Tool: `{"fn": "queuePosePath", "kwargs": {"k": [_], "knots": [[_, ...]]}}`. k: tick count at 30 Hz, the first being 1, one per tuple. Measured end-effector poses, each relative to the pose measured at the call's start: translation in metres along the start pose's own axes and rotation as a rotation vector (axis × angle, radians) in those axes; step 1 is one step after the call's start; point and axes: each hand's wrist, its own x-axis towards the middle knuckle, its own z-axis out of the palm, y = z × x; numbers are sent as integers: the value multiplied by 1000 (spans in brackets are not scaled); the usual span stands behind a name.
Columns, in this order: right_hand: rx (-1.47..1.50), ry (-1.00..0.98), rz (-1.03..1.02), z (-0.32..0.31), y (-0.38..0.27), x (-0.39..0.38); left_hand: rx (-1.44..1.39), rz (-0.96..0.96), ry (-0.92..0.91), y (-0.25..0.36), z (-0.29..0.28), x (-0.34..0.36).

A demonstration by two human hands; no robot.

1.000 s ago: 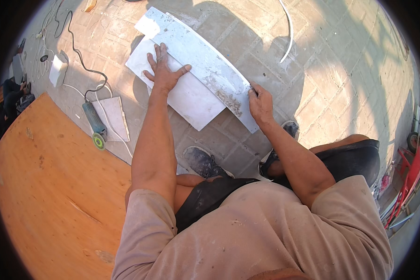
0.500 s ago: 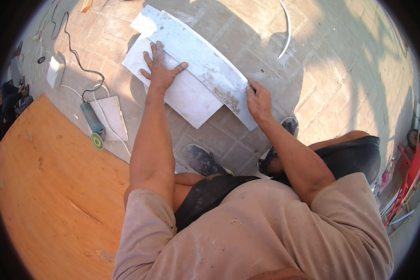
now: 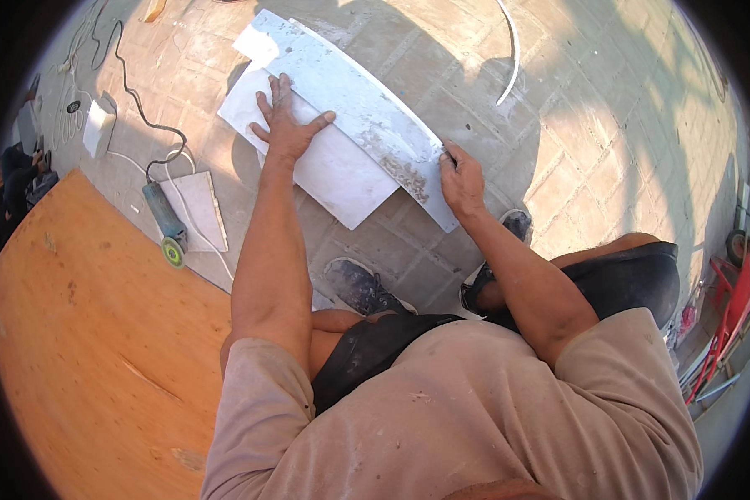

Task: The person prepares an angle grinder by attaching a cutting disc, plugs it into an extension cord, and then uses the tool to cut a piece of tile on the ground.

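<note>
Reader: How are the hands placed?

Author: At two o'clock, a small dark thing point(image 3: 450, 153) is pinched in the closed right hand point(image 3: 463, 183), beside the plank's edge. At eleven, the left hand point(image 3: 289, 133) is laid flat with fingers spread; nothing is gripped.

Reader: And the work?

Author: Toward twelve, the stained plank point(image 3: 360, 102) is seen overlapping a white board point(image 3: 350, 190). A steadying step is judged to be in hand. For the next move, firm left-hand pressure would be needed, so that neither piece is shifted.

Reader: Farther out?

Author: A grinder point(image 3: 165, 215) is seen at nine o'clock; a white strip point(image 3: 512, 58) at one.
</note>
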Motion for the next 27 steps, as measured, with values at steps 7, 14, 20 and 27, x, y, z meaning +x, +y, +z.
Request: {"fn": "queuePosePath", "kwargs": {"k": [7, 14, 20, 27], "knots": [[-3, 0, -13, 0, 2, 3, 27, 8, 13, 0, 0, 0], [-8, -17, -9, -1, 2, 3, 31, 22, 15, -1, 0, 1], [1, -18, 4, -1, 0, 2, 27, 24, 12, -1, 1, 1], [-25, -2, 0, 1, 2, 2, 49, 14, -1, -1, 1, 1]]}}
